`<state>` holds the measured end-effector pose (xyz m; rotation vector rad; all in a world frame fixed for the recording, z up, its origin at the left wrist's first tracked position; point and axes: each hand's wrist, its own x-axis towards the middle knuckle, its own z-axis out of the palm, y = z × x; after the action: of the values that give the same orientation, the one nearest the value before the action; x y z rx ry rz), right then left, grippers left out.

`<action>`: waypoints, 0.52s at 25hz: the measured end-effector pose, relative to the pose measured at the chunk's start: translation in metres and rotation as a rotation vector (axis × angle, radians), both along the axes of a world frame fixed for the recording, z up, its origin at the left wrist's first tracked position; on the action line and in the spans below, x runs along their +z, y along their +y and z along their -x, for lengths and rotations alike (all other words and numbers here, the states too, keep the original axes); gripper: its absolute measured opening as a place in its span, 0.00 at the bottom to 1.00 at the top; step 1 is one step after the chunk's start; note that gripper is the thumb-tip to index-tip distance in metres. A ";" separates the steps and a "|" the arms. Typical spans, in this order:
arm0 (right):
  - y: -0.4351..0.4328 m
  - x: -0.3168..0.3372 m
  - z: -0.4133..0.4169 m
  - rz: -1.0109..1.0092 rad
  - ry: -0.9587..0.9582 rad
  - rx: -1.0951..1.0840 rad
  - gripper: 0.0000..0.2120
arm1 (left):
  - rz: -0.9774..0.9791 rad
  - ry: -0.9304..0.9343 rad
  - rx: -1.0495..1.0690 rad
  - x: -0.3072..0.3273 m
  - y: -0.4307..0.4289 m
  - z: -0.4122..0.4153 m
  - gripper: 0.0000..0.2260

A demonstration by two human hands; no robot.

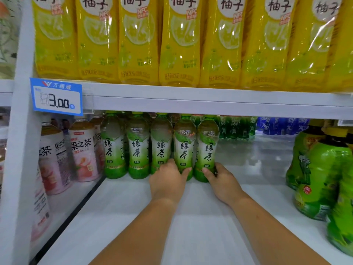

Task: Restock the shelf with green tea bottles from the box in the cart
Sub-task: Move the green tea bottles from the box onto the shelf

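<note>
Left hand point(168, 179) curls round 1 tea bottle point(184, 150) low; right hand point(222, 177) round its 3 o'clock neighbour point(207, 150). Likely full, heavy, slick film: I'd grip mid-body.

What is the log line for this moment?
phase: placing | left hand: grips fourth green tea bottle | right hand: grips fifth green tea bottle | shelf: both upright

Both forearms reach deep over the shelf point(133, 217). Left hand point(169, 180) grips a bottle point(184, 150) at its base; right hand point(221, 177) grips the next bottle point(207, 150) likewise.
</note>
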<state>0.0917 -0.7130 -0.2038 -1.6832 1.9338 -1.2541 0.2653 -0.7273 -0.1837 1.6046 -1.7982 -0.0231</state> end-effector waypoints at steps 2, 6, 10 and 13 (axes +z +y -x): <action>0.002 0.001 -0.001 -0.009 -0.006 0.006 0.21 | -0.018 0.016 -0.002 0.001 0.001 0.000 0.22; 0.007 0.006 -0.006 -0.047 -0.035 -0.007 0.23 | -0.039 0.102 -0.034 0.001 0.003 -0.001 0.20; 0.025 0.016 -0.007 -0.069 -0.180 -0.091 0.28 | -0.113 0.263 -0.103 0.002 0.015 -0.007 0.18; 0.043 0.023 -0.013 -0.083 -0.275 -0.143 0.26 | -0.223 0.298 -0.123 0.004 0.028 -0.011 0.23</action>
<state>0.1048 -0.6699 -0.1804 -1.2764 1.9339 -1.3555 0.2765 -0.6997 -0.1801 1.5426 -1.7011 -0.5093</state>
